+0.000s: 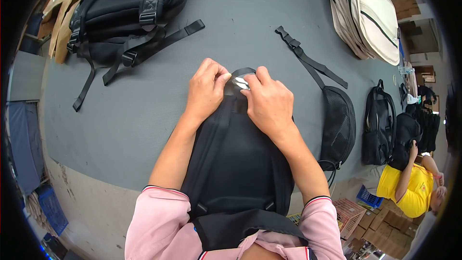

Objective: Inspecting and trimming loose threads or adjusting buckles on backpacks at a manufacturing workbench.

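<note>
A black backpack (236, 159) lies in front of me, its top away from me and its lower end against my body. My left hand (208, 89) is closed in a pinch at the left end of the black webbing handle loop (244, 71) at its top. Between the thumb and fingers of my right hand (270, 98) is a small shiny silver tool (240, 83), perhaps thread snips, held at the same loop. The fingers partly cover the tool. Two padded shoulder straps (211, 135) run down the pack.
On the grey table (120, 130), another black backpack (130, 14) with loose straps lies far left. To the right are a black mesh pouch (338, 125) with a buckled strap (308, 60), stacked beige bags (368, 19) and an upright black backpack (378, 125). A person in yellow (409, 190) works at far right.
</note>
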`<state>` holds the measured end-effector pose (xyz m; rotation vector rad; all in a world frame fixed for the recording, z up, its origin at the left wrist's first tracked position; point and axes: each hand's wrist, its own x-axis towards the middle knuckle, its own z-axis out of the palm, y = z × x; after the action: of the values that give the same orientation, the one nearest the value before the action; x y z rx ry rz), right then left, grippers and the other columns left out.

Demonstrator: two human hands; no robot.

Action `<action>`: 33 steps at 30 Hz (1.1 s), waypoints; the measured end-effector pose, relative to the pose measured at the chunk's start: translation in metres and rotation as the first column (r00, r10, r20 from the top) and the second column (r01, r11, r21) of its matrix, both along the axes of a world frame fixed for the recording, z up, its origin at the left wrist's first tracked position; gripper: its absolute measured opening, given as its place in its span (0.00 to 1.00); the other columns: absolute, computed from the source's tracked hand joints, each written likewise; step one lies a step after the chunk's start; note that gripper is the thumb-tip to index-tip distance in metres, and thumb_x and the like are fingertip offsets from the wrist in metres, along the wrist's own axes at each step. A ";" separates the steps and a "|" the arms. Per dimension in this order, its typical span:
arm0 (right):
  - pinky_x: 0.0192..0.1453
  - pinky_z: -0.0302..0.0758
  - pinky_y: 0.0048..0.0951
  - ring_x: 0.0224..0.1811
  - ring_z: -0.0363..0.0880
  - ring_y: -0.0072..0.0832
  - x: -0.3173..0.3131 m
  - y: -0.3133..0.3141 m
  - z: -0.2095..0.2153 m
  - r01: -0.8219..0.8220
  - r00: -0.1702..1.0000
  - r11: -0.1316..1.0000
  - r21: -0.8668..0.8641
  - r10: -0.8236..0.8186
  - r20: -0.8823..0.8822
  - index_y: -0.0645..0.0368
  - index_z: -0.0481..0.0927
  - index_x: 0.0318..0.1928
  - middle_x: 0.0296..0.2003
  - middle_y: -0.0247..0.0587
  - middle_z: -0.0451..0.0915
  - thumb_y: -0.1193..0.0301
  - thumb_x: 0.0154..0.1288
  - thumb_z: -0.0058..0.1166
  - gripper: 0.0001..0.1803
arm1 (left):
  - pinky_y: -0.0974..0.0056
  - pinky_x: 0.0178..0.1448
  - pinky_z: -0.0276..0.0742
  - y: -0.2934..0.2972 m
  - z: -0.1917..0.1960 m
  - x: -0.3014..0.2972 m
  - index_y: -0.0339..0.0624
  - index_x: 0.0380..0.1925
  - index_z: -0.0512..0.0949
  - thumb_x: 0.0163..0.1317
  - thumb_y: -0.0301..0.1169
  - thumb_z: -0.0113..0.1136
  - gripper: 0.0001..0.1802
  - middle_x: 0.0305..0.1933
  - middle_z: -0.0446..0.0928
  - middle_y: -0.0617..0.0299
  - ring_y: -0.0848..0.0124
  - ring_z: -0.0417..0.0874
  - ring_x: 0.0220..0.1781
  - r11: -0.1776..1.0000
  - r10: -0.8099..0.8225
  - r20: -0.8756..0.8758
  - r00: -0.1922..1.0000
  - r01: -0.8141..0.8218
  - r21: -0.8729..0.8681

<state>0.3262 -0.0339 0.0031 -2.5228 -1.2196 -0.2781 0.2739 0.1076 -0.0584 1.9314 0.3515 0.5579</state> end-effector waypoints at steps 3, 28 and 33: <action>0.26 0.70 0.31 0.23 0.75 0.32 0.003 0.004 -0.001 -0.034 0.997 0.996 -0.084 0.039 0.062 0.54 0.78 0.36 0.32 0.33 0.71 0.72 0.48 0.63 0.12 | 0.62 0.33 0.71 0.001 0.000 0.002 0.35 0.26 0.74 0.56 0.24 0.57 0.04 0.29 0.72 0.58 0.63 0.75 0.28 0.998 -0.014 0.036 0.999 0.012 0.054; 0.29 0.73 0.33 0.26 0.78 0.33 0.011 -0.011 -0.002 0.173 0.964 0.978 0.117 -0.144 -0.222 0.55 0.78 0.35 0.32 0.33 0.72 0.74 0.51 0.61 0.09 | 0.69 0.33 0.75 0.004 -0.003 0.006 0.34 0.34 0.76 0.61 0.18 0.48 0.06 0.35 0.74 0.60 0.74 0.79 0.29 0.924 0.197 0.143 0.970 -0.135 -0.358; 0.34 0.73 0.34 0.33 0.77 0.30 0.021 -0.007 -0.008 0.258 0.905 0.936 0.241 -0.147 -0.399 0.54 0.78 0.42 0.32 0.33 0.72 0.72 0.52 0.62 0.15 | 0.69 0.34 0.76 0.006 -0.006 0.000 0.36 0.36 0.76 0.61 0.22 0.52 0.05 0.33 0.76 0.61 0.73 0.80 0.31 0.953 0.096 0.027 0.995 -0.084 -0.291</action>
<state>0.3473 -0.0406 -0.0046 -2.3058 -0.7090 -0.0114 0.2739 0.1133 -0.0641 1.6256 0.4702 0.5709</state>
